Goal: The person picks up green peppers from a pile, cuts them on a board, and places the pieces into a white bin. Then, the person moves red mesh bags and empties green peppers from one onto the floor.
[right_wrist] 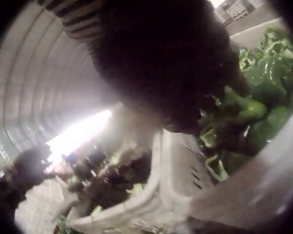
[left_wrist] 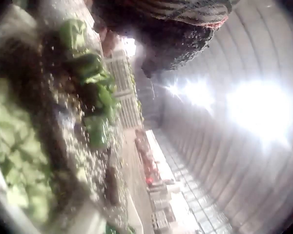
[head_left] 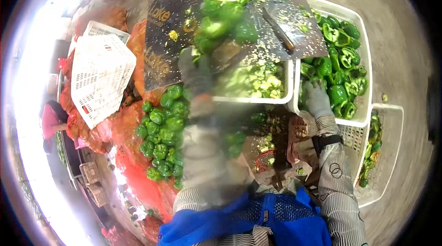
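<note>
While whole peppers (head_left: 159,128) lie just nearer the body than the blurred left hand (head_left: 195,73), that hand's grip cannot be told. Beyond it, green peppers (head_left: 214,27) heap up; rightward lies a knife (head_left: 278,30). The right hand (head_left: 317,101) touches cut peppers (head_left: 338,94) inside a crate (head_left: 369,62), grip unclear.

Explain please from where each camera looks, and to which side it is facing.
Head: on the person's head, facing forward and down over the dark board and the crate of cut peppers; both sleeves, the blurred left hand and the right hand show.
Left wrist: past the left hand, across the board towards the lit roof; hand and striped cuff show.
Right wrist: past the right hand and crate, the hand dark, the cuff striped.
Head and right wrist share that crate.
</note>
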`<move>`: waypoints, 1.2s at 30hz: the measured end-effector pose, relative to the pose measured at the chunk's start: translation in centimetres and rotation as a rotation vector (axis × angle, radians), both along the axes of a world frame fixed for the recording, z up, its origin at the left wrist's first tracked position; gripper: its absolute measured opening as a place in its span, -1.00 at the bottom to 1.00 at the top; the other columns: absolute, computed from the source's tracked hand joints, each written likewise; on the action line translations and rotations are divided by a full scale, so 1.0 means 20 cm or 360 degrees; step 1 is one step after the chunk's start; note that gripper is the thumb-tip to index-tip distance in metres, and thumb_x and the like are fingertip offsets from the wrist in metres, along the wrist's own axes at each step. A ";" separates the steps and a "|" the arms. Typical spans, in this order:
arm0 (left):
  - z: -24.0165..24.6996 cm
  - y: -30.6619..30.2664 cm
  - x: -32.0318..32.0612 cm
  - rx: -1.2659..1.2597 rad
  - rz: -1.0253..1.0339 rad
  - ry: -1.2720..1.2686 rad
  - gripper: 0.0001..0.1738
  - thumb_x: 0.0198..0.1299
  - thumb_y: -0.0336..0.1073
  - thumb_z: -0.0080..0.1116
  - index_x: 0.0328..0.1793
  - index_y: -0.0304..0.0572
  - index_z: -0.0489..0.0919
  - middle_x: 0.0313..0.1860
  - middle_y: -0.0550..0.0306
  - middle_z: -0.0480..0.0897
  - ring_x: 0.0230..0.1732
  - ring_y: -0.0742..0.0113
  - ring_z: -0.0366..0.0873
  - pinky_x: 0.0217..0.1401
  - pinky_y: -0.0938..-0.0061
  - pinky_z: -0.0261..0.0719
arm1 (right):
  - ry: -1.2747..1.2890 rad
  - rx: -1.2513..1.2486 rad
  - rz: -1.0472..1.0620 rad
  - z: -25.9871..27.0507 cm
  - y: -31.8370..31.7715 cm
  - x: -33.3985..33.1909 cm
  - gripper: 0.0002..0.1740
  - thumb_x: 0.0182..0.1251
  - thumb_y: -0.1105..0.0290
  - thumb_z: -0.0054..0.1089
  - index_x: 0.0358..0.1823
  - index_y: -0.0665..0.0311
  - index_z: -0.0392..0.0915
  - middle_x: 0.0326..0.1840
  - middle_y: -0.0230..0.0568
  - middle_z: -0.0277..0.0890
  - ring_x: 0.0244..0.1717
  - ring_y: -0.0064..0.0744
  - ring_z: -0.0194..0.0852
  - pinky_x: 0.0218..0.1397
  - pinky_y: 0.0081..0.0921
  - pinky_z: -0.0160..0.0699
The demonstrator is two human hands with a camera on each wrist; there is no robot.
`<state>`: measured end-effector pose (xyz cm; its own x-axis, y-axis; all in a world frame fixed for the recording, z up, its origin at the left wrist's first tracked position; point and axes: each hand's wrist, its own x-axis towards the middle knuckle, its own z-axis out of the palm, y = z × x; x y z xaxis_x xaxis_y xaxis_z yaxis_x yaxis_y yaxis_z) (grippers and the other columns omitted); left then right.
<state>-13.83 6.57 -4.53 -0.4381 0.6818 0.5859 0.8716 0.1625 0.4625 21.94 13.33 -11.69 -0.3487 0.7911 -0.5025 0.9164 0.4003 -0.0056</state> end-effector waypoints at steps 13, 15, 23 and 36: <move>-0.30 -0.04 -0.47 -0.0753 0.0030 -0.0112 -0.16 -0.10 -0.26 0.48 0.40 -0.09 0.39 0.20 -0.05 0.50 0.29 -0.09 0.39 0.41 0.21 0.38 | 0.1234 0.0068 -0.0192 0.27 -0.06 -0.16 -0.55 0.35 0.37 0.09 0.27 0.25 0.48 0.18 0.07 0.52 0.12 -0.02 0.54 0.24 -0.31 0.50; -0.14 -0.16 -0.30 -0.0581 -0.0357 -0.0316 -0.12 -0.11 -0.52 0.44 0.44 -0.09 0.36 0.32 -0.05 0.47 0.23 0.05 0.51 0.30 0.27 0.54 | 0.1765 -0.0039 -0.0082 0.48 -0.11 -0.30 -0.54 0.36 0.38 0.09 0.28 0.28 0.49 0.18 0.01 0.56 0.12 -0.20 0.56 0.26 -0.36 0.48; 0.44 -0.49 0.42 0.0150 -0.1178 -0.1072 0.24 -0.04 -0.56 0.42 0.68 0.09 -0.14 0.58 0.01 0.21 0.44 -0.01 0.35 0.32 0.33 0.52 | 0.2225 -0.0232 0.0291 0.91 -0.42 -0.56 -0.56 0.49 0.21 -0.03 0.28 0.24 0.49 0.30 0.04 0.47 0.29 -0.06 0.45 0.41 -0.23 0.35; 0.65 -0.81 0.66 0.0679 -0.0950 -0.1229 -0.36 0.43 -0.12 0.01 0.55 -0.15 0.16 0.35 -0.18 0.43 0.20 0.04 0.53 0.21 0.19 0.60 | 0.2001 0.0147 0.0265 1.22 -1.00 -0.50 -0.52 0.11 0.49 0.37 0.12 0.20 0.58 0.27 -0.16 0.38 0.07 -0.09 0.58 0.12 -0.29 0.62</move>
<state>-0.60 -9.71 8.43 -0.4555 0.7129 0.5332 0.2024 -0.5002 0.8419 12.03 -6.64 12.77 -0.6410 0.7065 0.3000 0.2386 0.5549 -0.7970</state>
